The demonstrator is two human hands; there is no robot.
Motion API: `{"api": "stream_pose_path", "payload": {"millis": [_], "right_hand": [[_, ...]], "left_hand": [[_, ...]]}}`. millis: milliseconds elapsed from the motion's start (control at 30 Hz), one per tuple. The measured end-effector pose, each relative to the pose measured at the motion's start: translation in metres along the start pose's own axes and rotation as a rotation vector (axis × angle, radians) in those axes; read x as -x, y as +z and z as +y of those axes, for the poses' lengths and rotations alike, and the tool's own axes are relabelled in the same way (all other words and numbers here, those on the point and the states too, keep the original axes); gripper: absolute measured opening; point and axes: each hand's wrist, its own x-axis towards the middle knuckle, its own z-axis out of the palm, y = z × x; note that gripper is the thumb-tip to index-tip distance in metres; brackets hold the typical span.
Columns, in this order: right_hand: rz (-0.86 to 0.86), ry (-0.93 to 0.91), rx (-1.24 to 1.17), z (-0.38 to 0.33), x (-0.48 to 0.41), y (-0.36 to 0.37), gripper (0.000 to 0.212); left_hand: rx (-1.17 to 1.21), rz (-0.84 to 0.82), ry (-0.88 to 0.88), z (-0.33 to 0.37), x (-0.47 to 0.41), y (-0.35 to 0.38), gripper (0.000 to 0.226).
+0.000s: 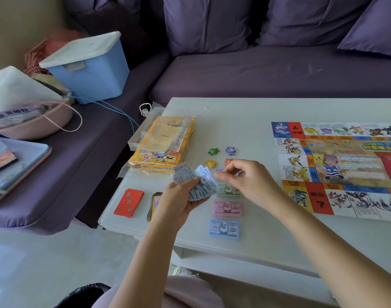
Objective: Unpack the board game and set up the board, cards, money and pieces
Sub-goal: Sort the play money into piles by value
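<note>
Purple sofa [256,70] fills the whole top of the frame, and the white table [234,121] sits in front of it, running from the middle out to the right edge. The game board [336,167] is unfolded flat on the right side of the table and gets cut off by the right edge of the frame. Upper left there's a blue storage bin [90,70] with a white lid parked on the sofa seat. The yellow game box [163,145] lies on the table's left end, still in crinkly clear wrap. In the middle of the frame the left hand [176,201] has its fingers curled round a fanned wad of blue bills [201,185], held just above the table. The right hand [245,181] is right beside it, thumb and forefinger pinched on a thin bluish slip [220,169], mostly hidden so I can't tell what's printed on it. Below the hands three money piles sit in a column: green pile [229,190], pink pile [227,208] and blue 500 pile [224,228]. Left of those are a red card deck [129,202] and a dark card stack [153,205], half hidden behind the left hand. Four star-shaped tokens sit between box and board: green token [213,151], purple token [230,150], yellow token [210,163], orange token [228,161].
</note>
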Motion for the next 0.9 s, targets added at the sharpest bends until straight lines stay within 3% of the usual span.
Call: {"api": "stream_pose_path", "payload": {"millis": [133,300,500,900], "right_hand": [[-0.017,0.084,-0.155,-0.008,0.011,0.011,0.023],[0.152,0.157,-0.273,-0.005,0.017,0.011,0.019],[0.113,0.170,-0.301,-0.005,0.022,0.003,0.007],[0.121,0.201,-0.382,0.005,0.029,-0.008,0.007]], "left_hand": [[-0.109,-0.037,0.123,-0.004,0.007,0.007,0.016],[-0.120,-0.126,0.159,-0.003,0.012,0.008,0.011],[-0.101,-0.131,0.143,-0.003,0.014,0.010,0.013],[0.061,-0.181,-0.010,0.002,0.020,0.015,0.012]]}}
